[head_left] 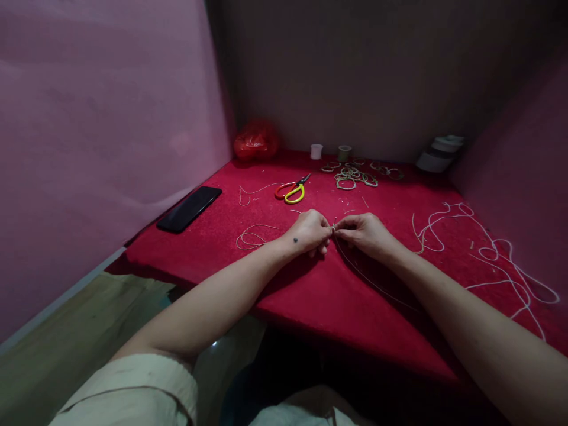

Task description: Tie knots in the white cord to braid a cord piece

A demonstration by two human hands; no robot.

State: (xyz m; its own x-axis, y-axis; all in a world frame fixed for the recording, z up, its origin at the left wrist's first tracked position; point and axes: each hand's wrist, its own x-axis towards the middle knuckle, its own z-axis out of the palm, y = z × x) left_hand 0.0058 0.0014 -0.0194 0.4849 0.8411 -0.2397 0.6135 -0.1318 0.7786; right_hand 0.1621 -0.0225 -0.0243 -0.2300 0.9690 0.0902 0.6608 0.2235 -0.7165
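Above the middle of the red table my left hand (311, 231) and my right hand (367, 232) meet fingertip to fingertip. Both pinch a thin cord (366, 277), and a small loop or knot shows between the fingers, too small to make out well. The cord's tail runs down to the right and passes under my right forearm. Beyond my left hand lie scissors (302, 192) with one red and one yellow handle, blades apart from the hands. Farther back is a loose pile of beaded or knotted rings (346, 184), light green and whitish.
Pale string (488, 248) tangles across the right side of the red tabletop (310, 296). A black phone (190, 209) lies at the left edge. Along the back stand a red plastic bag (256, 142), two small cups (316, 152) and a white lidded container (438, 155). Walls enclose three sides.
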